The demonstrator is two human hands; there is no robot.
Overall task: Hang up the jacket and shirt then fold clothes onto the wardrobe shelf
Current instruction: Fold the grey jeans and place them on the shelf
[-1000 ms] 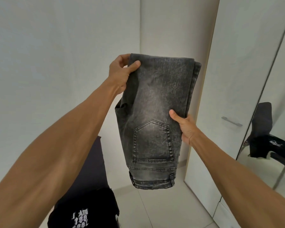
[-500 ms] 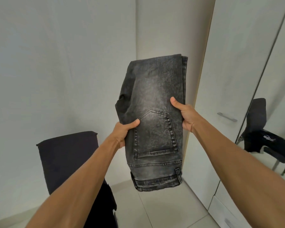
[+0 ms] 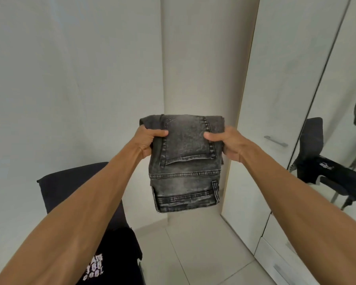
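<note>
White walls (image 3: 70,79) meet in a corner at 12 o'clock, above a pale tiled floor (image 3: 203,254). A white wardrobe (image 3: 275,79) fills the 3 o'clock side. It carries two bar handles: one on the door (image 3: 275,140) and one on a drawer (image 3: 282,272) at 5 o'clock. A mirror (image 3: 341,89) stands beyond it at 2 o'clock.

Writing: one black T-shirt (image 3: 115,254) at 7 o'clock bears white lettering, too blurred to read. It lies on one dark chair (image 3: 70,182). The mirror repeats both.

One pair of grey washed jeans (image 3: 185,167) is held in the air at centre, folded into a compact block. One back pocket faces the camera, the waistband lies at the lower edge, and one belt loop shows at its right. No brand tag can be read.

The left hand (image 3: 148,140) holds the upper left edge, its grip clamped with the thumb on the front. The right hand (image 3: 230,142) holds the upper right edge the same way.

The jeans hang apart from the wardrobe and well apart from the chair, with tiled floor showing below the lower edge.
</note>
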